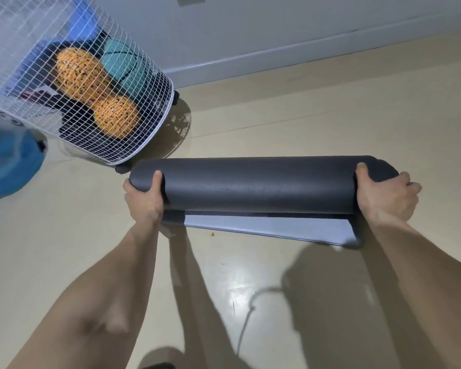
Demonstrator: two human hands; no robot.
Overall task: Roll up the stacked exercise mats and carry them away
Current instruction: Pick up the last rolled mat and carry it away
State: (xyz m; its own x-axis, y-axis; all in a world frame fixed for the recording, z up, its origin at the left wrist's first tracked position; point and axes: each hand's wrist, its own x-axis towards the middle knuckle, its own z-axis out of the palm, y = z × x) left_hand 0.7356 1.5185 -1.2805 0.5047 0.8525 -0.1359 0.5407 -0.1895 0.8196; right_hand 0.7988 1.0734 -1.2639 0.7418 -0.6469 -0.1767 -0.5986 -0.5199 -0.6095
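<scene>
While we hold the rolled black mat (261, 185), left hand (144, 201) gripping its left end, right hand (383, 198) gripping its right end; wire basket (77, 83) beyond its left end

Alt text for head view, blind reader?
The left hand and right hand grip opposite ends of a nearly rolled dark grey exercise mat, a short flap unrolled, above a cream floor. A white wire basket of orange and teal balls stands upper left.

1. White wire basket (24, 27) on casters; orange balls (77, 73) and a teal ball (123, 65) inside.
2. Glossy beige floor (304, 115) under basket, with light glare.
3. Pale grey wall (277, 22) and baseboard (304, 53) behind basket.
4. Blue ball (8, 169) just left of basket.
</scene>
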